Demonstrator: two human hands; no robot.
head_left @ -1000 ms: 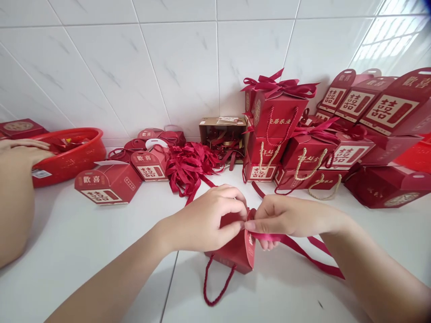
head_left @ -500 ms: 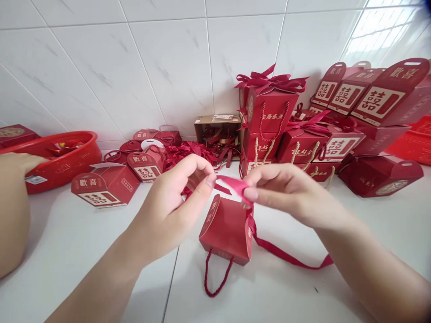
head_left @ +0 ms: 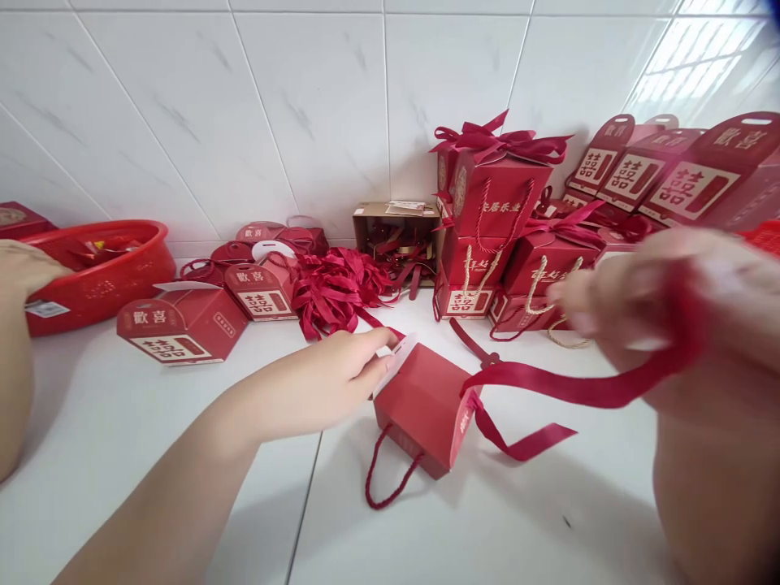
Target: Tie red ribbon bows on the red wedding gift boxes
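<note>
A small red gift box (head_left: 423,390) with a dark red rope handle sits on the white table in front of me. My left hand (head_left: 322,382) is at its left end, thumb and fingers closed on the raised flap, whose pale inner side shows. A red ribbon (head_left: 548,383) comes out of the box's right end and stretches to my right hand (head_left: 639,309). That hand is blurred by motion, closed around the ribbon, and raised to the right. A second, loose ribbon tail (head_left: 524,443) hangs from the same end onto the table.
Behind lie a heap of red ribbons (head_left: 338,288) and an open cardboard box (head_left: 399,215). Finished-looking boxes with bows (head_left: 500,195) are stacked back right. More red boxes (head_left: 183,325) and a red basket (head_left: 115,280) stand left, with another person's arm (head_left: 18,325) reaching there.
My right hand has moved far right and up, drawing the ribbon out with it. My left hand has moved from the ribbon above the box down to its left flap.
</note>
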